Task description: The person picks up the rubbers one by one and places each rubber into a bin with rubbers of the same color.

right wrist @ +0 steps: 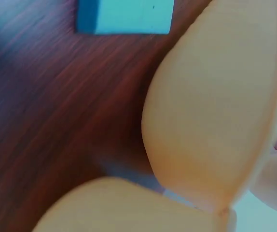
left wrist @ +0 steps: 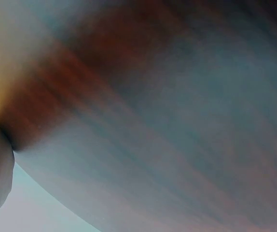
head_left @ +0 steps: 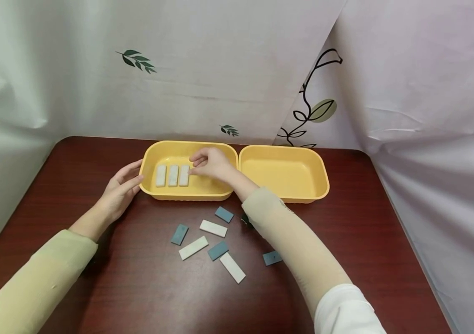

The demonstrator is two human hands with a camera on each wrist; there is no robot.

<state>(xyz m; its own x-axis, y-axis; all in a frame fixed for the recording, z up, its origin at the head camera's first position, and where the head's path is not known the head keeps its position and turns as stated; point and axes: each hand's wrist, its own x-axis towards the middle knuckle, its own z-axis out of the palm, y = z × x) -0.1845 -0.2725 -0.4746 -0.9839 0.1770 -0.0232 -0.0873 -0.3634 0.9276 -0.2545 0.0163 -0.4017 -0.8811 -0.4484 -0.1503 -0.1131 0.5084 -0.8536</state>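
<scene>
The step in hand seems to be lining up white tiles inside the left yellow tray [head_left: 192, 191]. The right hand [head_left: 211, 163] is hovering over the tray floor, its fingers loosely bent and parted from the thumb, with nothing visibly being pinched — the thumb tip is sitting at the right edge of the third white tile [head_left: 184, 176], whether touching I cannot tell. The left hand [head_left: 119, 191] is resting spread against the tray's left end.

The third white tile is pointing its long axis from near wall to far wall, running roughly parallel to the second white tile [head_left: 173, 176] and the first white tile [head_left: 160, 176]. On the table [head_left: 136, 278], the nearest loose white tile [head_left: 232, 267] is lying diagonally, its near end pointing right. The next move probably calls for pinching a loose tile — and turning it to match the row.
</scene>
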